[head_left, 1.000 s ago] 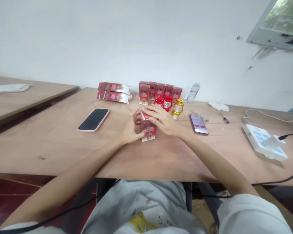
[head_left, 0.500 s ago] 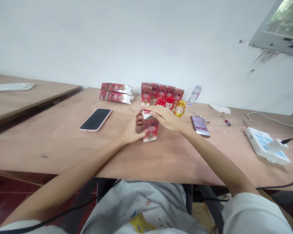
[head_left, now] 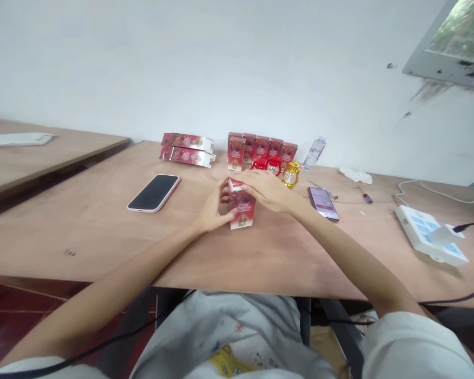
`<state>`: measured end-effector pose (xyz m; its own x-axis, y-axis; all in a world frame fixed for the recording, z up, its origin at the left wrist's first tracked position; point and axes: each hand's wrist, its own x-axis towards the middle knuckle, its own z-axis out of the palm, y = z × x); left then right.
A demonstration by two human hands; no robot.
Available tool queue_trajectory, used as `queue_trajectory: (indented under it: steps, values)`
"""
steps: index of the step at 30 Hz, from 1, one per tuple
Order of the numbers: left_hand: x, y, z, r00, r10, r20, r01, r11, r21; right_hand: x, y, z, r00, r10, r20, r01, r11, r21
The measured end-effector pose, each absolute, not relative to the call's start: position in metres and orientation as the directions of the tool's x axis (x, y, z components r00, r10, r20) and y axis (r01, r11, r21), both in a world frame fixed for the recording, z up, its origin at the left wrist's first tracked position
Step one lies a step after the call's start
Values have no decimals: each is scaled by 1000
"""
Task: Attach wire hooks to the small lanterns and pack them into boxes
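Hands cupped: left hand, right hand, red box.

The right hand covers the top of the red box, hiding its flap. The left hand hides the box's left side. Print on the boxes at the table's far edge is too small to read.

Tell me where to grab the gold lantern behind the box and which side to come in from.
Take the gold lantern by its top, where the body narrows, coming straight down from above. It stands upright, and its sides look crowded: the red lanterns stand close on its left and the right hand lies in front, over the red box. From above looks the least blocked.
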<state>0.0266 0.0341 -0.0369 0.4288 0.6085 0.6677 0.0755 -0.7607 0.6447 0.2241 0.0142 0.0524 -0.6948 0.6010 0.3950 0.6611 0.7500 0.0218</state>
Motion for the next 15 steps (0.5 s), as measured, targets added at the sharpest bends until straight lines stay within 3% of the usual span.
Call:
queue_trajectory:
  steps: [4, 7, 11, 15]
  values:
    - [26, 34, -38, 431, 598, 675, 77, -770, 633, 216, 6, 50, -624, 643, 444, 742, 666, 80]
    - [26, 35, -40, 421, 602, 679, 84, -771, 631, 217, 6, 49, -627, 644, 438, 729, 684, 37]
    - [26, 35, -41, 439, 592, 676, 69, -772, 631, 227, 13, 55, -752, 540, 377, 521, 838, -162]
    - [25, 33, -38, 458, 589, 665, 33, -759, 650, 237, 18, 64, -772, 548, 322, 414, 818, -400]
